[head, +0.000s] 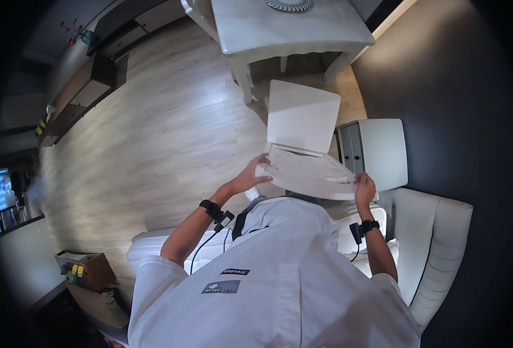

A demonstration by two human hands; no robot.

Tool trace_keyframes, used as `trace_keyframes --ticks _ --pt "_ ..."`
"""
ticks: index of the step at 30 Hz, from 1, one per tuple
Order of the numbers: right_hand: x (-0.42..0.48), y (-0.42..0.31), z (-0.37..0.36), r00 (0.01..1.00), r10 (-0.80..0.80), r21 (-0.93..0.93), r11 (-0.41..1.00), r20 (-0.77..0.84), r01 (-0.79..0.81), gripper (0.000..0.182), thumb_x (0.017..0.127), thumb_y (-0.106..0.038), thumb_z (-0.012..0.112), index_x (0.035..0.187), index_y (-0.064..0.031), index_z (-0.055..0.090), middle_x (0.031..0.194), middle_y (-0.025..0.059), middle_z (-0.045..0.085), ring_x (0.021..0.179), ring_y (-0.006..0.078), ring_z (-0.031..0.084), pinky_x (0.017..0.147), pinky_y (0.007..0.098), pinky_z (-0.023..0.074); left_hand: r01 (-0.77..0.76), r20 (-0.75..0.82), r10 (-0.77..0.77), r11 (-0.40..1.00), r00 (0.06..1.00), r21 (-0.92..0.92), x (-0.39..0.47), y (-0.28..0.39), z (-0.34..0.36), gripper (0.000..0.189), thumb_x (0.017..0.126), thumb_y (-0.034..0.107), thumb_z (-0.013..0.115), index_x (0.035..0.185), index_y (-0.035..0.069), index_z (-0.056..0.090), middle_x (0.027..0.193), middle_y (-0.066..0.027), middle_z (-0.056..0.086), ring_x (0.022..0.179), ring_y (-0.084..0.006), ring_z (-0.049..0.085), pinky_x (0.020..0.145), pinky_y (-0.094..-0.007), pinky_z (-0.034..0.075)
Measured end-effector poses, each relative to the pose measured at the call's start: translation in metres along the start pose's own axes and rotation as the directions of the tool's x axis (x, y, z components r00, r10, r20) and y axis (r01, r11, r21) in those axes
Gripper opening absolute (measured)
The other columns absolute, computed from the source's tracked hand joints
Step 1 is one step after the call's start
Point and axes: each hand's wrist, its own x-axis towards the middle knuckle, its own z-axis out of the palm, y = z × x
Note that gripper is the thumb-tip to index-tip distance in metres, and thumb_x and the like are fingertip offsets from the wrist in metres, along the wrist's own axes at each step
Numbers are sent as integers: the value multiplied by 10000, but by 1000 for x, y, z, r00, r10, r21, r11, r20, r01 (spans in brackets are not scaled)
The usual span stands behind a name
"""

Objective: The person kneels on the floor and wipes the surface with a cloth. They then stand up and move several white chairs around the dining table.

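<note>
A white chair (303,117) stands before me, its seat facing up and its backrest (308,174) on the near side. My left hand (256,175) grips the left end of the curved top rail, with thumb and fingers spread around it. At the opposite end, my right hand (364,188) holds the same rail with the fingers curled over it. Both wrists wear black bands with small devices and cables. Most of the chair's legs are hidden from above.
Beyond the chair is a white table (291,32) with a round ornate item (289,4) on top. A white bedside cabinet (382,150) stands on the right beside the dark wall (448,143). Behind me is a bed with a padded headboard (439,252). Low cabinets (82,93) line the left.
</note>
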Motion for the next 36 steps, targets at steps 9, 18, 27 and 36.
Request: trace_keyframes --ticks 9,18,27,36 --pt "32 -1 -21 924 -302 71 953 236 293 197 919 -123 515 811 -53 664 784 78 693 768 275 665 706 366 504 150 -9 -151 987 989 -51 17 17 -2 614 908 251 640 1438 84 378 1458 -101 431 1441 -266 289 1203 -411 197" --pt "86 6 -39 763 -564 339 818 315 465 89 897 -36 595 816 -9 620 800 147 643 755 346 631 680 432 510 351 -433 -323 936 842 -15 62 49 41 207 812 22 513 936 21 679 1066 -164 639 1102 -335 553 981 -398 436" --pt "100 17 -43 769 -571 299 817 289 494 107 915 -37 557 822 -13 607 790 140 632 744 351 627 656 428 499 256 -582 -81 940 809 225 69 55 55 222 804 52 483 901 46 683 951 -173 663 926 -363 626 857 -431 500" --pt "102 -3 -43 746 -585 226 811 318 539 286 992 -147 433 843 2 627 719 127 604 658 258 607 601 366 465 298 -624 -141 942 769 154 64 47 49 226 854 121 475 937 102 684 904 -126 695 890 -341 638 790 -430 501"
